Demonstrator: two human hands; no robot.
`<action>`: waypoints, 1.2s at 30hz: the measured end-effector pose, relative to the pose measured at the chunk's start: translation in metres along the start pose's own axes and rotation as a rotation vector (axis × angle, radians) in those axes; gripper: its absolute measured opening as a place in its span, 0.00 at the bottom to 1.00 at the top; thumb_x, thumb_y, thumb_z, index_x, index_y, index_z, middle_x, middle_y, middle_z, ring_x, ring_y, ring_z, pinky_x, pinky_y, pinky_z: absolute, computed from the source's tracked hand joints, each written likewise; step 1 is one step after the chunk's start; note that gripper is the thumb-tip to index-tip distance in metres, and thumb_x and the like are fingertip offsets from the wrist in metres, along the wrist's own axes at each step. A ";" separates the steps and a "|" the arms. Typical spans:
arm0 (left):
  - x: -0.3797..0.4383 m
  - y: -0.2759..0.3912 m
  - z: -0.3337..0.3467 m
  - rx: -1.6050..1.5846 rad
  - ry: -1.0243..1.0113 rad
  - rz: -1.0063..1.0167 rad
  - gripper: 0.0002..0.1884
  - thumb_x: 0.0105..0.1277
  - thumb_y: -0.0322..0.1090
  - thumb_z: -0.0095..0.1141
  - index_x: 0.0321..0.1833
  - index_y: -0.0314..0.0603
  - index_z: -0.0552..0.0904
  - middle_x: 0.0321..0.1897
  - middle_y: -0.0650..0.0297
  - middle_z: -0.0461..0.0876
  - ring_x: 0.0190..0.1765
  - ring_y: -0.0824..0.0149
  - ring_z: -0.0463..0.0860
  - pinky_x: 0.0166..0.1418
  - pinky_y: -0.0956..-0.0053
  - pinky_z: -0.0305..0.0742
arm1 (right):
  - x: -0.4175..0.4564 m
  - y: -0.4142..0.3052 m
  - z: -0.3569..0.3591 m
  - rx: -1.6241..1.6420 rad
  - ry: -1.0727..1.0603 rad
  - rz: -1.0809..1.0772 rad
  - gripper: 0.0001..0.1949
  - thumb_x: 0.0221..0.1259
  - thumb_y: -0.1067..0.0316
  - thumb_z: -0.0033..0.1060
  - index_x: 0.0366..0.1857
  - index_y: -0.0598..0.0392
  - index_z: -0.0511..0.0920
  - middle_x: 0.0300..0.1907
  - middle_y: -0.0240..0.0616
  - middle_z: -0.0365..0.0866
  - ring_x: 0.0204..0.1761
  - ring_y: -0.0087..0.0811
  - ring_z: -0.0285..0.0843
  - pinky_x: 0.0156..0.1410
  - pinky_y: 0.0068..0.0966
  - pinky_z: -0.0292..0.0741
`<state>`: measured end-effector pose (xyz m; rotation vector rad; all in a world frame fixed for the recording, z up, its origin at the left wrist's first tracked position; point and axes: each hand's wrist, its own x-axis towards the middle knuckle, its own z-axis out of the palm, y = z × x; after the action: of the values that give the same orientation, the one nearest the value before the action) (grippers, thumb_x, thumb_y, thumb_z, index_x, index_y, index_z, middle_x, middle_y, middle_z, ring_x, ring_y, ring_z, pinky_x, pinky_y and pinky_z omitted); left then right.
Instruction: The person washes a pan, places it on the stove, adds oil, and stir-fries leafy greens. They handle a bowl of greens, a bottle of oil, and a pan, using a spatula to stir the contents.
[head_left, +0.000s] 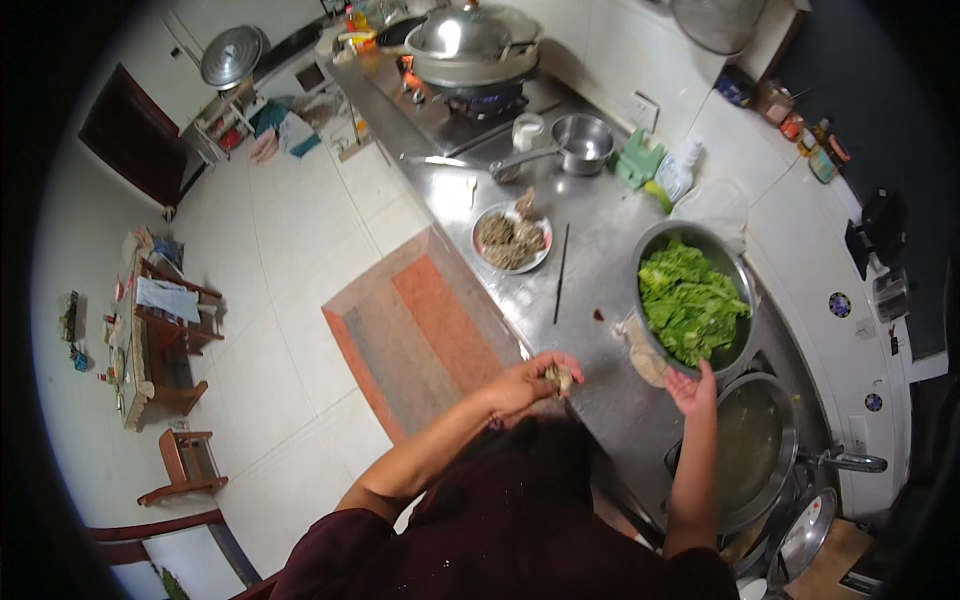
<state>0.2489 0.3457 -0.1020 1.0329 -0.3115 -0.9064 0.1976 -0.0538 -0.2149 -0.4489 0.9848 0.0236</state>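
My right hand (693, 387) grips the near rim of a metal basin (646, 247) filled with torn green leafy vegetables (691, 300). In my left hand (534, 384), just over the counter's front edge, is a small pale, brownish lump (559, 379) too blurred to name. Under the basin's left side lies a crumpled beige cloth (643, 352). Beyond my left hand, a plate (480, 256) holds several clumps of grey-brown food (510, 237) that looks minced or shredded. A dark thin stick (562, 274) lies to the right of the plate.
The stainless-steel counter (600, 247) bears a saucepan (583, 144), a glass jar (528, 130) and a green container (639, 159). A lidded wok (474, 45) stands over a lit blue flame. At right, a large basin (750, 442) of murky water sits below a faucet (840, 459).
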 end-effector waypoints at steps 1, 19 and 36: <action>-0.014 0.020 -0.005 -0.017 0.054 0.026 0.22 0.63 0.14 0.40 0.60 0.37 0.66 0.51 0.61 0.74 0.49 0.70 0.74 0.58 0.78 0.68 | 0.009 -0.001 0.001 0.067 -0.003 -0.005 0.38 0.60 0.57 0.58 0.61 0.67 0.44 0.61 0.59 0.58 0.55 0.56 0.70 0.62 0.53 0.68; -0.120 0.072 -0.074 -0.127 0.435 0.201 0.16 0.68 0.20 0.41 0.58 0.38 0.69 0.50 0.60 0.76 0.57 0.68 0.76 0.59 0.74 0.71 | -0.042 0.007 0.039 -0.102 -0.046 -0.363 0.13 0.57 0.70 0.49 0.45 0.59 0.73 0.53 0.44 0.72 0.54 0.42 0.72 0.51 0.46 0.77; -0.259 0.025 -0.306 0.749 1.004 -0.186 0.19 0.64 0.23 0.46 0.60 0.37 0.71 0.47 0.60 0.78 0.50 0.62 0.79 0.51 0.71 0.74 | -0.111 0.220 0.231 -0.380 -0.241 -0.064 0.07 0.53 0.79 0.51 0.36 0.61 0.74 0.34 0.38 0.76 0.38 0.37 0.77 0.45 0.37 0.76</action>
<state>0.2899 0.7353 -0.1906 2.0920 0.3354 -0.3156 0.2715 0.2534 -0.0950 -0.8065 0.7274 0.2058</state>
